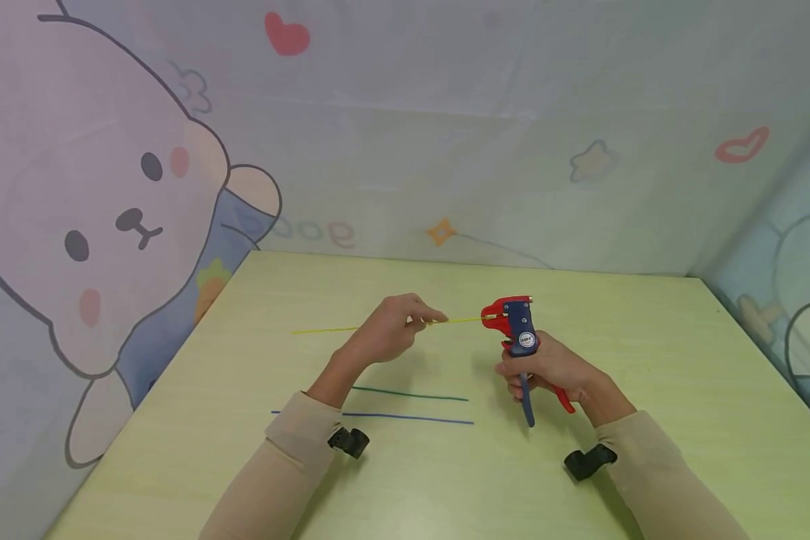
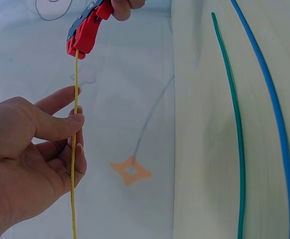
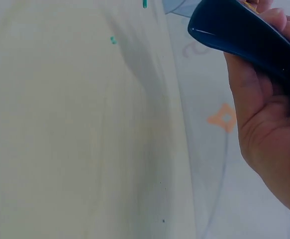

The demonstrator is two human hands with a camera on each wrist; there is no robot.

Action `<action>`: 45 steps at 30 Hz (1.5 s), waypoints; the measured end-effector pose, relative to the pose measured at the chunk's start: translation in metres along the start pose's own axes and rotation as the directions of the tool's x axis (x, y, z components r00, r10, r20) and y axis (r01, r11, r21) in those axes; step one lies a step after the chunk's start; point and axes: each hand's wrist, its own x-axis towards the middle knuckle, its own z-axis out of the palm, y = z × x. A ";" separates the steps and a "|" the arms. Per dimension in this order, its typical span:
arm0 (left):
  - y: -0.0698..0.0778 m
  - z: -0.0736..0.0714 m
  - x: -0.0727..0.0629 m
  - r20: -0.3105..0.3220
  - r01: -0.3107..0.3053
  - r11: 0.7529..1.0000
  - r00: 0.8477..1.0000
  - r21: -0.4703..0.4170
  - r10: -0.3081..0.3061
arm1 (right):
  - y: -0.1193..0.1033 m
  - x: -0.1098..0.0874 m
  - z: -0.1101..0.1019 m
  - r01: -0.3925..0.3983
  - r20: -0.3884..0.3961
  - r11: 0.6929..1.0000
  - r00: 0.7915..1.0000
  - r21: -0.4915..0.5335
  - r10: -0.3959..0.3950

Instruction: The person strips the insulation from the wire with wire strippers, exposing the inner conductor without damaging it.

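Note:
Between thumb and fingers, my left hand (image 1: 394, 326) pinches a thin yellow wire (image 2: 73, 169) above the table. The wire's far end sits in the red nose of a wire stripper (image 1: 518, 324), which has blue and red handles. My right hand (image 1: 547, 367) grips the stripper by those handles, holding it upright off the table. In the left wrist view the right hand's fingertips (image 2: 122, 7) show beside the tool. In the right wrist view the dark blue handle (image 3: 239, 32) hides part of the palm.
On the table (image 1: 445, 487), a green wire (image 1: 412, 394) and a blue wire (image 1: 412, 417) lie nearly parallel, nearer to me than the yellow one. A small green bit (image 3: 113, 40) lies on the tabletop. Behind the table hangs a printed cloth (image 1: 445, 135).

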 end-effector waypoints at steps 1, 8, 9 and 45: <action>0.000 0.000 0.000 0.002 0.000 1.000 1.000 0.000 0.000 | 0.000 -0.001 0.000 0.005 0.002 1.000 1.000 0.008 -0.005; 0.003 0.004 0.005 -0.001 -0.017 1.000 1.000 -0.024 0.017 | 0.000 -0.010 0.001 0.025 0.009 0.997 1.000 0.077 -0.026; 0.004 0.004 0.005 -0.002 -0.021 0.999 1.000 -0.028 0.021 | 0.000 -0.011 0.001 0.028 0.003 0.996 1.000 0.087 -0.028; -0.009 -0.012 -0.010 -0.098 0.068 0.998 0.993 0.005 -0.067 | -0.007 0.010 0.023 0.012 -0.092 0.991 0.996 0.137 0.001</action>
